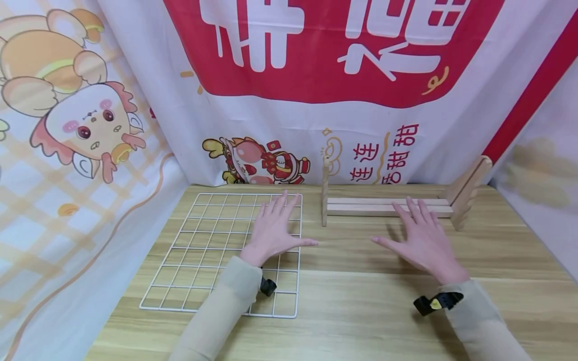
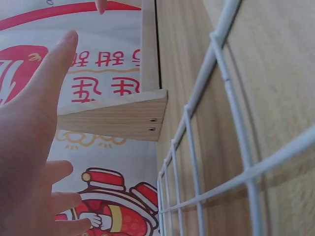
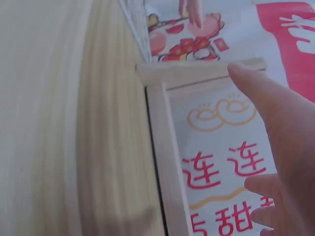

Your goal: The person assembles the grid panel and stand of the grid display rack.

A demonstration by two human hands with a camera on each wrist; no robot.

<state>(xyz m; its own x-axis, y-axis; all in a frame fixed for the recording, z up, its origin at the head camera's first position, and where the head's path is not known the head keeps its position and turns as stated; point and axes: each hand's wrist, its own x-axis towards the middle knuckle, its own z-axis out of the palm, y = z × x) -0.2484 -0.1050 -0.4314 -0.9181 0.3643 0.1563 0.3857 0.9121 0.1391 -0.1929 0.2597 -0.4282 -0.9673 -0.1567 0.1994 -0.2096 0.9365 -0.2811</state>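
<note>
A white wire grid panel [image 1: 217, 248] lies flat on the left of the wooden table. Over its right side my left hand [image 1: 273, 228] is spread, thumb pointing right, holding nothing. At the back right stands a wooden rack [image 1: 388, 206] with two upright side pieces joined by low slats. My right hand [image 1: 422, 240] hovers in front of the slats, fingers apart and thumb pointing left, with nothing in it. In the left wrist view, two screw heads show on the rack's side piece [image 2: 118, 118]. The right wrist view shows the rack's slat [image 3: 167, 147] beside the right hand's fingers.
A light wood table [image 1: 343, 311] fills the foreground. Behind it hangs a white and red printed cloth [image 1: 289, 120], close to the rack. Another printed cloth [image 1: 86, 200] borders the left side. Each wrist wears a small black camera on a strap [image 1: 451, 300].
</note>
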